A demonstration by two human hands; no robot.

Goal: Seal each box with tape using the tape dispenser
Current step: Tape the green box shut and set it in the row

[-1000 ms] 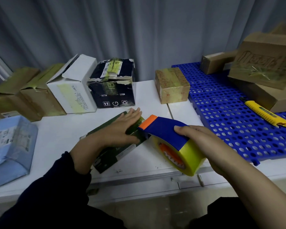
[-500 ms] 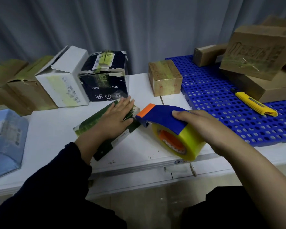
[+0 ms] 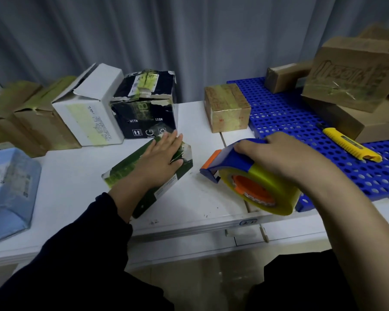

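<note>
The left hand [image 3: 160, 162] lies flat, fingers straight and together, pressing down on the top of the green box [image 3: 121, 171] at the middle of the frame. The box lies on the white table [image 3: 76, 182]. To its right, the right hand [image 3: 279, 158] is curled over the top of the tape dispenser [image 3: 231, 160]. Its fingers wrap the blue handle, and the palm covers part of the yellow roll of tape [image 3: 276, 189].

Half a second ago the dispenser's orange nose met the right end of the green box. Now it has drawn off to the right, with a strip of bare table between the two. The left hand stays flat on the box as before.

The green box runs on a slant, its long axis going from lower left to upper right, and its far end points at the black box [image 3: 144, 108]. The dispenser's nose points left and down toward the table, and the roll trails to the lower right, over the table's front edge. Whether the nose touches the table cannot be told.

At far left is a blue package [image 3: 7, 180]. A white box [image 3: 90, 111] stands behind, just left of the black box. A small brown box [image 3: 227, 108] stands right of centre. A yellow knife [image 3: 350, 144] lies on the blue perforated mat [image 3: 296, 122] at right.
</note>
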